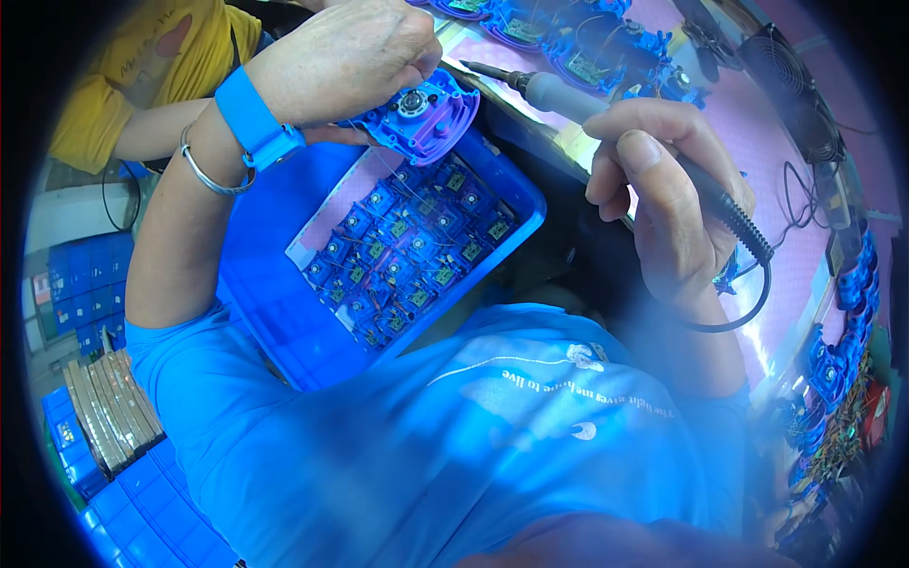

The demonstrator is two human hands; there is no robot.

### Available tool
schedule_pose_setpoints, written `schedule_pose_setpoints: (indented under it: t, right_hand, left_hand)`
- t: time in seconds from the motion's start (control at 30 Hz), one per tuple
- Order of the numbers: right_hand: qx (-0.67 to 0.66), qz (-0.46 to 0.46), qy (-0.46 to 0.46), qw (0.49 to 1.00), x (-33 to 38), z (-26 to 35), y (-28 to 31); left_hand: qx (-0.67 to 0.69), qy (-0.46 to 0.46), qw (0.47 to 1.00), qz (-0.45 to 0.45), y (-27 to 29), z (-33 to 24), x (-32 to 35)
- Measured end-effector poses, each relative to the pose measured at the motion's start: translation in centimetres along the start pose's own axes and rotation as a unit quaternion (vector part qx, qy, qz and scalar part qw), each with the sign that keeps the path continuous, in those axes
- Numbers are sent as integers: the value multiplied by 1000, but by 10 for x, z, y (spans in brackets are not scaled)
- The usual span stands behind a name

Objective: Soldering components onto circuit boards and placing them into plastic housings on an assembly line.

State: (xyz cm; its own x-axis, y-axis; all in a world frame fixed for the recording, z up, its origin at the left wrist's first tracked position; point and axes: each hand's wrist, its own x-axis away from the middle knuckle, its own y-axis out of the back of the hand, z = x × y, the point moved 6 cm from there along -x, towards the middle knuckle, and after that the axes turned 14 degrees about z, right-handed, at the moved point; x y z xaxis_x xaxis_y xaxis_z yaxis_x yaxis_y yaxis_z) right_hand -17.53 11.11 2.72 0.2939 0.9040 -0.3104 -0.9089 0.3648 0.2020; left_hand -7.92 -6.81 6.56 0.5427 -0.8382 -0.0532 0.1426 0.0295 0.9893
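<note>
My right hand (pixel 663 180) grips a soldering iron (pixel 559 97) by its grey handle, the dark tip pointing left toward the other hand. A black cord leaves the handle's back end and curls down past my wrist. My left hand (pixel 355 57), with its fingers curled, holds a blue plastic housing (pixel 417 118) with a round metal-centred part in its middle. The housing hangs over the corner of a blue bin (pixel 530 204). Some of the left fingers are hidden behind the hand and the housing. The iron's tip is apart from the housing.
Inside the bin lie rows of similar blue assemblies (pixel 398 246) with small green boards. More blue assemblies (pixel 587 57) sit on the bright workbench (pixel 776 275). Small fans (pixel 772 66) stand at its far right. A person in a yellow shirt (pixel 151 66) is at upper left, near stacked blue crates (pixel 90 284).
</note>
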Motion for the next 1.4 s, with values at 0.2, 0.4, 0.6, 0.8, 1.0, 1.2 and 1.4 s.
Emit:
schedule_pose_setpoints:
  t: [0.2, 0.4, 0.6, 0.8, 1.0, 1.2, 1.4]
  right_hand:
    - [1, -3, -4, 1000, 2, 2, -1]
    - [0, 0, 9, 1000, 3, 4, -2]
    - [1, -3, 14, 1000, 4, 5, -1]
    - [-14, 0, 10, 1000, 5, 3, 0]
    - [-7, 2, -3, 1000, 8, 3, -3]
    - [26, 25, -29, 999, 8, 0, -7]
    - [7, 40, -3, 999, 4, -3, -11]
  left_hand:
    - [137, 252, 911, 297, -20, 14, 14]
    - [-31, 9, 999, 15, 1, -6, 2]
    - [132, 270, 910, 284, -22, 12, 14]
    - [223, 362, 863, 272, -23, 20, 14]
    - [242, 192, 919, 244, -11, 15, 5]
    - [374, 400, 789, 278, -33, 24, 24]
    - [347, 388, 821, 236, -26, 19, 20]
